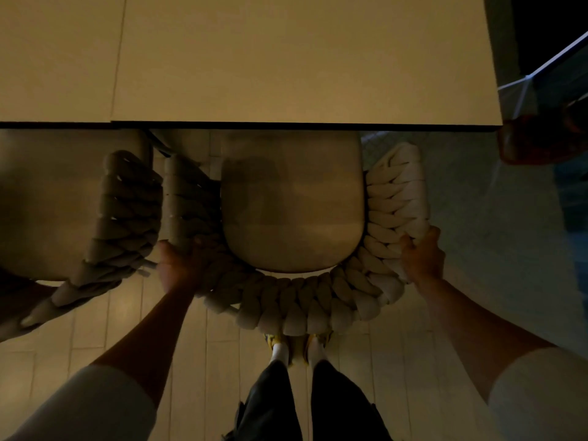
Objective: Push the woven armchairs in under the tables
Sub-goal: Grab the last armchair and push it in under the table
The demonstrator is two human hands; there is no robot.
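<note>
Below my head, the table (286, 58) fills the upper part of the view: a pale, flat top with one seam running down its left portion and a dark front edge. No writing, brand or label is legible on any surface.

Directly beneath that edge stands the woven armchair (302, 300). Its seat cushion (292, 211) lies partly under the tabletop, while the thick braided back curves toward me and remains outside the table. A second woven armchair (124, 211) stands just beside it on the left, also partly under the table edge.

Pale floor planks (222, 361) show between the chair and my legs. My feet, in white socks (280, 351), stand right behind the chair back.

My left hand (181, 265) is closed around the left curve of the braided back, fingers wrapped over the weave. My right hand (421, 253) grips the right curve the same way, fingers curled over the top of the braid.
</note>
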